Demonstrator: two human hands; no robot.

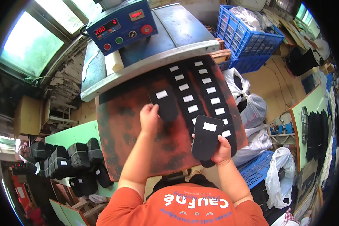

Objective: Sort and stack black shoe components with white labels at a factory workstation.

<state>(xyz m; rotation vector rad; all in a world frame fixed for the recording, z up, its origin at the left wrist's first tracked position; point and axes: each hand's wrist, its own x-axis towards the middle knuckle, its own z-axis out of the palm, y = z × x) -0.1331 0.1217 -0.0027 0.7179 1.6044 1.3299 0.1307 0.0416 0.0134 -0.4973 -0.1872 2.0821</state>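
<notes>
Two overlapping rows of black insole-shaped pads (190, 100), each with a white label, run along the right half of a worn reddish-brown board (130, 139). Left of these rows, a single black pad (167, 108) lies on the board with its label at the far end. My left hand (149, 117) is closed at its near left edge, the fingertips pinching there. Over the near end of the rows, my right hand (223, 150) grips another labelled black pad (206, 141), thumb on top. Whether more pads sit under it in that hand is hard to tell.
Beyond the board stands a blue press machine (165, 28) with a control box (120, 28). A blue crate (245, 41) and white plastic bags (252, 107) are at the right. Bundled black pads (79, 154) sit on a green table (73, 133) at the left.
</notes>
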